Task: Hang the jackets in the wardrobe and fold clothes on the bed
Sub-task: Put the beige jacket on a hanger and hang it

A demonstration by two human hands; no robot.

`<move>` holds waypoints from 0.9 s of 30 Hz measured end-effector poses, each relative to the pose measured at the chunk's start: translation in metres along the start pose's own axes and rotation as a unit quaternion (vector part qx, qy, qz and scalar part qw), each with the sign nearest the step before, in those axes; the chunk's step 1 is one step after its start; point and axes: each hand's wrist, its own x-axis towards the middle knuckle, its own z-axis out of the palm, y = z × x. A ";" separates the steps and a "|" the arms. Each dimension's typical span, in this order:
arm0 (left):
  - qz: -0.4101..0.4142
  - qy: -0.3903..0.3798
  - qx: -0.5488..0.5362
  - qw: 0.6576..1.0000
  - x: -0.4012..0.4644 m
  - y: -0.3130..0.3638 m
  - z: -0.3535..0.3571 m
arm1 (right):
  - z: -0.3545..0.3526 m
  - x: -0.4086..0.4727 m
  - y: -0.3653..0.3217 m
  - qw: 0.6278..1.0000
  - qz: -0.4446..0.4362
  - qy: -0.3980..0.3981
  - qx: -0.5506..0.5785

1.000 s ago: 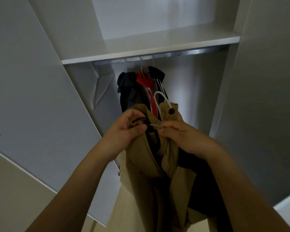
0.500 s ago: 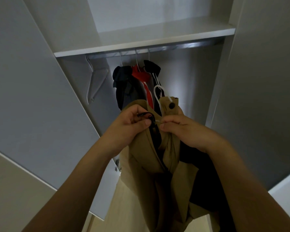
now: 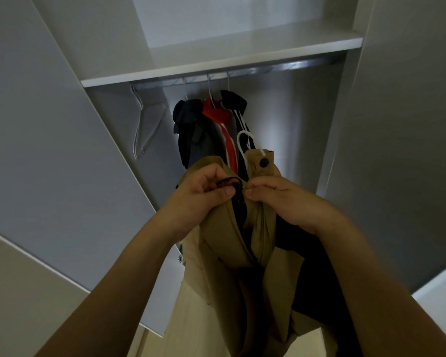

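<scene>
Tan cotton jacket (image 3: 232,253) pinched at collar by left hand (image 3: 204,199) and right hand (image 3: 281,199); white plastic hanger hook (image 3: 242,140) upright, steel rail (image 3: 281,68) toward twelve o'clock.

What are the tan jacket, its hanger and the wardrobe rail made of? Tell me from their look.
Tan jacket: woven cloth, matte, probably cotton or a blend; it creases softly.
White hanger: likely plastic or coated wire; a thin, smooth, even white hook.
Rail: metal, brushed or polished; it gives a silvery glint.
</scene>
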 end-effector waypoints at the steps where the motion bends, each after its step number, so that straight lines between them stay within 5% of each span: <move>1: 0.001 0.001 0.004 1.000 0.000 -0.001 0.001 | 0.001 0.001 0.001 1.000 0.000 0.006 0.002; 8: 0.029 0.037 0.084 0.995 -0.004 -0.012 0.005 | 0.010 0.004 0.011 0.996 -0.003 0.062 0.058; 14: 0.041 -0.021 0.147 0.988 -0.006 -0.014 0.000 | 0.014 0.006 0.016 0.996 -0.034 0.075 0.027; 19: 0.174 0.177 0.400 0.883 -0.008 -0.023 0.000 | 0.015 0.011 0.008 0.997 -0.006 0.076 0.009; 23: 0.212 0.207 0.506 0.810 -0.011 -0.033 -0.005 | 0.010 0.017 0.003 0.994 0.010 0.111 0.008; 27: 0.180 0.217 0.519 0.807 -0.011 -0.033 0.001 | 0.011 0.021 -0.001 0.992 0.023 0.121 0.012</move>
